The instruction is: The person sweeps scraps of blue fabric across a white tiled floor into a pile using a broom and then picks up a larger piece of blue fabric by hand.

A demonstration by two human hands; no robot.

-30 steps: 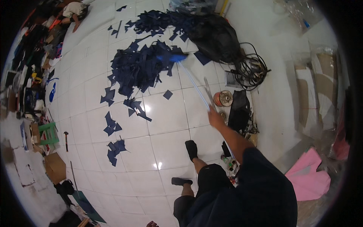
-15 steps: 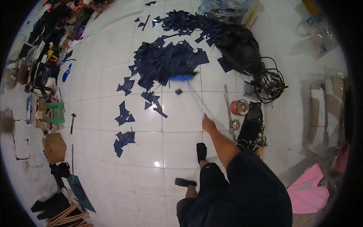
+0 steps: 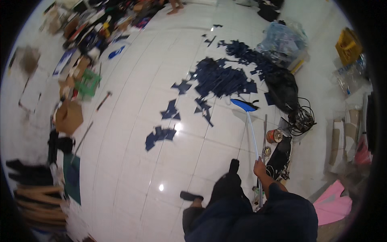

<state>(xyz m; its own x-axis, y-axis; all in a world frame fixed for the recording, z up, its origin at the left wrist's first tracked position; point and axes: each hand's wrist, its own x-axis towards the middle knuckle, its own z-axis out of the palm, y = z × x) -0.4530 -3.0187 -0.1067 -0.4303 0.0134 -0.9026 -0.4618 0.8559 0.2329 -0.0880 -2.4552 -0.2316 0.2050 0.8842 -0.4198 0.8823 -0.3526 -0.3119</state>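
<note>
My right hand (image 3: 260, 166) is closed around the pale stick of a broom (image 3: 252, 135). The stick runs back past my forearm on the right. Its blue head (image 3: 243, 105) with dark bristles is tilted, just on the near right side of a heap of dark navy fabric scraps (image 3: 221, 78). A gap of tile lies between head and heap. Smaller scrap clusters (image 3: 160, 136) lie on the floor to the left. My left hand does not show.
At the right are a black bag (image 3: 282, 88), coiled black cable (image 3: 302, 121), a wire spool (image 3: 274, 136) and a clear bluish plastic bag (image 3: 282, 42). Along the left stand a green stool (image 3: 88, 83), a cardboard box (image 3: 69, 117) and a hammer (image 3: 104, 101). A person's feet (image 3: 175, 10) appear far off.
The broom head has come off the heap's near edge, toward me and to the right. My right hand has drawn back closer to my body. The whole view has tilted and shifted.
</note>
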